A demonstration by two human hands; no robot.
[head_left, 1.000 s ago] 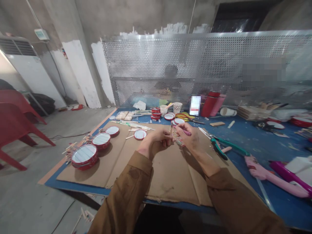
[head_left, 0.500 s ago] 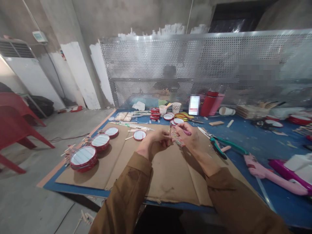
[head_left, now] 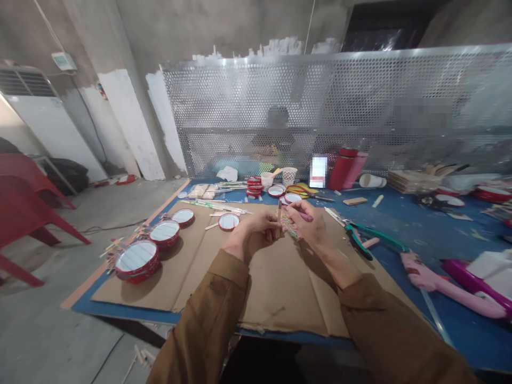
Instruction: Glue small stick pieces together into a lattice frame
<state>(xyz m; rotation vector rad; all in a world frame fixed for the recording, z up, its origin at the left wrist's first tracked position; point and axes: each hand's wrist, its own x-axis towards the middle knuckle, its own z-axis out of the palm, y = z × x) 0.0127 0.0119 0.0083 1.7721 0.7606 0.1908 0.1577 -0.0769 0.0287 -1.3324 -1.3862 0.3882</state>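
Note:
My left hand [head_left: 269, 225] is closed around a small flat wooden stick [head_left: 279, 209], which stands upright with a darker upper end. In my right hand [head_left: 307, 223] is a slim purple pen-like tool [head_left: 306, 217], its near tip hidden by the fingers close to the stick. Below and between both hands lies a small patterned pinkish piece [head_left: 291, 228], partly covered by my right hand. A small red-rimmed drum [head_left: 229, 222] with a white face rests on the cardboard [head_left: 280, 288], left of my left hand.
Stacked red-rimmed drums [head_left: 138, 258] with sticks stand on the left. Green-handled pliers [head_left: 360, 246] and a pink glue gun [head_left: 424, 274] lie on the right. Behind are paper cups [head_left: 289, 176], scissors [head_left: 304, 191], a lit phone [head_left: 318, 172] and a red bottle [head_left: 343, 169].
Both hands keep nearly the same place and grip. The stick and the purple tool have hardly moved; the view has shifted very slightly.

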